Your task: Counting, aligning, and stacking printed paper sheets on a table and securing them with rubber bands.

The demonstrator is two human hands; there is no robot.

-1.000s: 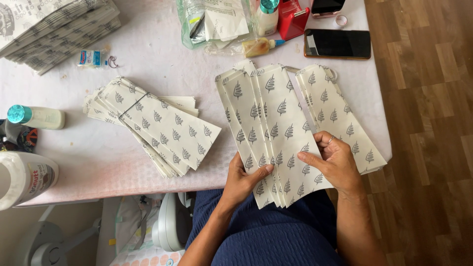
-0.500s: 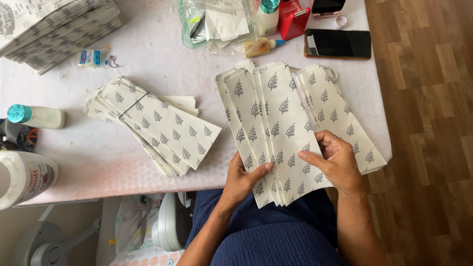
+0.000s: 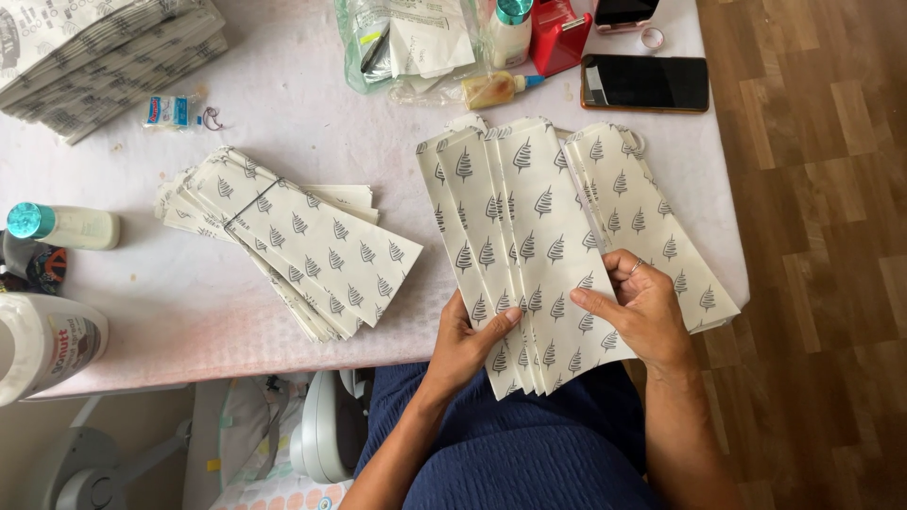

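At the near edge of the tabletop [image 3: 283,104], head view: both hands work a fan of leaf-print paper bags [image 3: 515,246], cream w/ dark sprigs, spread from approx 6 o'clock up toward 12. Left hand [image 3: 470,342] at 6 o'clock has its grip closed on the fan's lower edge, thumb on top. Right hand [image 3: 641,312] at approx 4 o'clock pinches the right side of the fan, fingers curled over the paper, a ring showing. A second batch of bags [image 3: 652,227] lies flat just right of the fan, toward 3 o'clock.

Vs. the frames a sec ago: the fan sits almost the same; the right hand's fingers have shifted slightly along the bag edge, so the sorting is inching on, not finished.

At 9 o'clock a loose pile of matching bags [image 3: 293,241]; at 10–11 o'clock a printed stack [image 3: 104,61]. At 12–1 o'clock: glue bottle [image 3: 496,90], red tape dispenser [image 3: 557,38], phone [image 3: 645,83].
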